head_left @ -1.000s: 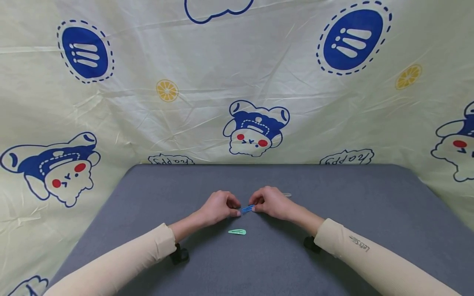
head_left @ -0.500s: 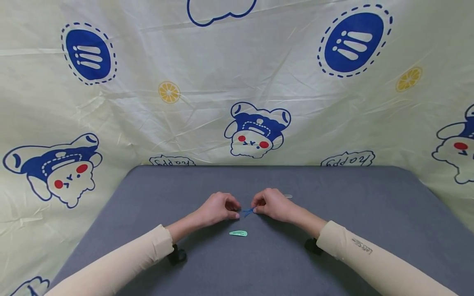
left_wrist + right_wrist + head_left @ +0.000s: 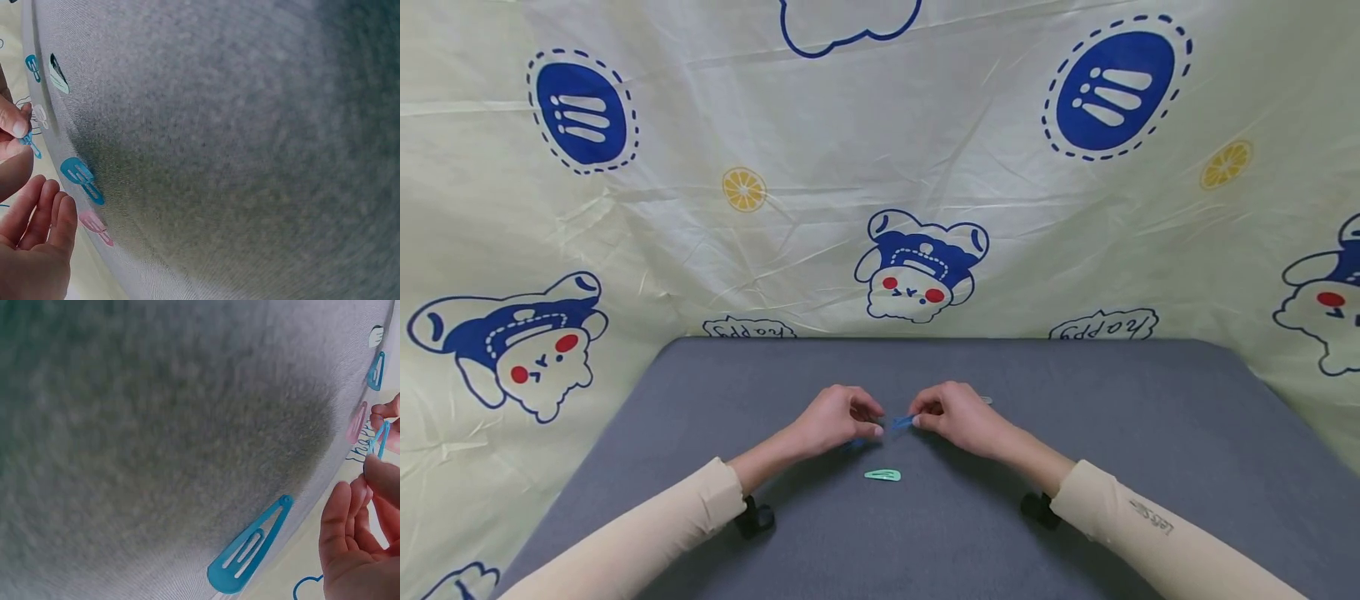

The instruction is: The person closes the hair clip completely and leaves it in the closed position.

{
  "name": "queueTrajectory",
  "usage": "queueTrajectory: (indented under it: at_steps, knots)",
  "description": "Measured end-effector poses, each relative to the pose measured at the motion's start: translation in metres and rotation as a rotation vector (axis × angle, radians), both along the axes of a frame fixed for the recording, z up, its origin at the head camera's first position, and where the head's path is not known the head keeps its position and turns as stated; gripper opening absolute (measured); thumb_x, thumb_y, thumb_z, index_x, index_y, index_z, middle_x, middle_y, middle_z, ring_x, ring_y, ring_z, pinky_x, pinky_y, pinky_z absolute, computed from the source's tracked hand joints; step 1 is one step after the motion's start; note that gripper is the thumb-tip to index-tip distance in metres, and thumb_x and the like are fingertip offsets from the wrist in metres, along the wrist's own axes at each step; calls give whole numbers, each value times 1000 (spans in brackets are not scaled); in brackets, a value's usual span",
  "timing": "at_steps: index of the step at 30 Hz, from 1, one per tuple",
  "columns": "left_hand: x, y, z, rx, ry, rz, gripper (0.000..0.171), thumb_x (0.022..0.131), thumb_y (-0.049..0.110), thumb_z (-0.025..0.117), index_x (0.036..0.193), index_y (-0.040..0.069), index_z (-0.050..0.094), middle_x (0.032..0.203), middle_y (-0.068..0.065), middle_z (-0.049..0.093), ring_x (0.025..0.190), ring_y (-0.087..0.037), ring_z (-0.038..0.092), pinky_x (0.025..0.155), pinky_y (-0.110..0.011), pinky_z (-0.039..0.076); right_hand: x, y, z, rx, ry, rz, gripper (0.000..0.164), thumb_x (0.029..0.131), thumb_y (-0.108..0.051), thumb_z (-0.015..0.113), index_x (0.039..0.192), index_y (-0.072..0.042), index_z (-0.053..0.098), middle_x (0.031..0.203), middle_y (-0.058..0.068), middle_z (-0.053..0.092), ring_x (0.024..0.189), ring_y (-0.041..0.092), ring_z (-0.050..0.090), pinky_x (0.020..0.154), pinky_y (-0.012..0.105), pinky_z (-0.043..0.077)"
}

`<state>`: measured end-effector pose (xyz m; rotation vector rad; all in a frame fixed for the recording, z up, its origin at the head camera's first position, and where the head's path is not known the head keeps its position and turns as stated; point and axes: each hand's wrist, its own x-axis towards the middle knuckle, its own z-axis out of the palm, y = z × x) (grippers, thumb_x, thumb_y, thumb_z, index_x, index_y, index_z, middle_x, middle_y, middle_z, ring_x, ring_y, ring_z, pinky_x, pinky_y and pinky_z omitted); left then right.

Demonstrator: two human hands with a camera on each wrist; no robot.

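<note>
My right hand (image 3: 958, 419) pinches a small blue snap hair clip (image 3: 901, 423) between thumb and fingertips, just over the table. In the right wrist view the clip's frame stands apart from its inner tongue. My left hand (image 3: 842, 417) faces it from the left, fingers loosely curved and nothing in them, a small gap from the clip. A mint green hair clip (image 3: 882, 475) lies in front of both hands. Under the left hand a second blue hair clip (image 3: 78, 172) lies beside a pink one (image 3: 95, 225). Another blue hair clip (image 3: 250, 550) rests near the right hand.
A pale clear hair clip (image 3: 987, 400) lies behind the right hand, mostly hidden by it. The grey cloth table (image 3: 1075, 500) ends at a back edge, where a printed curtain (image 3: 820, 125) hangs. Dark wrist cameras (image 3: 755, 518) sit under the forearms.
The blue hair clip in my right hand has turned and its two parts have spread. My left hand has drawn slightly left, away from it, and a blue clip shows beneath that hand.
</note>
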<state>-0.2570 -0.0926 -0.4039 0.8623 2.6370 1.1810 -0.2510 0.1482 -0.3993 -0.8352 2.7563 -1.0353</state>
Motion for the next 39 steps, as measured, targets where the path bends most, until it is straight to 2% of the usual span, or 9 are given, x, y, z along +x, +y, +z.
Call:
queueTrajectory:
  at_steps: [4,6,10,13,19,26,33,36,39]
  knots:
    - [1,-2,1,15,-13,3,21,84,12,78,103,4,74,94,-2,69,83,-11,63,75,-29,52,5,0,2,-12,32,-47,5,92,-12,70,91,-16,74,79,-10,63,73,12,55,78,48,40]
    - [2,-2,1,28,-15,3,21,85,12,77,104,4,74,95,-3,69,84,-11,63,76,-30,52,8,1,3,-24,55,-62,6,92,-12,70,92,-17,74,80,-10,62,74,11,55,77,45,40]
    - [6,-2,3,58,-17,16,21,87,14,76,105,3,74,97,-5,69,86,-12,62,79,-31,52,15,1,4,-65,90,-89,7,91,-10,71,94,-16,74,84,-8,62,75,12,55,69,32,47]
    - [9,-2,5,84,-17,26,22,87,14,76,106,3,74,100,-7,69,88,-14,63,80,-32,52,21,0,6,-95,95,-125,8,91,-9,71,95,-15,74,88,-6,62,76,13,55,66,29,49]
    - [14,0,12,141,-1,54,22,88,15,75,106,3,73,103,-9,69,90,-16,63,81,-34,52,32,0,12,-135,112,-190,8,93,-9,69,97,-14,73,89,-4,60,74,14,53,63,29,48]
    - [25,2,21,170,-10,80,19,88,15,75,107,10,74,105,-9,68,93,-16,63,84,-33,52,45,1,19,-152,181,-211,9,92,-8,69,98,-14,73,89,-5,60,74,13,53,63,28,47]
    - [36,3,29,208,4,94,19,88,16,76,107,14,74,105,-1,68,94,-12,61,87,-32,51,60,2,27,-172,244,-259,11,91,-9,72,97,-17,74,86,-10,59,77,10,55,68,29,49]
    - [41,4,33,235,11,93,20,88,17,76,108,15,74,105,3,68,94,-12,61,88,-36,51,66,4,30,-184,251,-268,11,90,-8,72,97,-17,74,86,-10,59,77,10,55,69,29,50]
    - [46,5,35,271,17,76,20,87,15,76,107,14,74,105,4,67,97,-18,63,91,-42,50,71,5,31,-194,257,-274,12,90,-7,72,96,-18,74,87,-10,59,77,9,55,69,31,51]
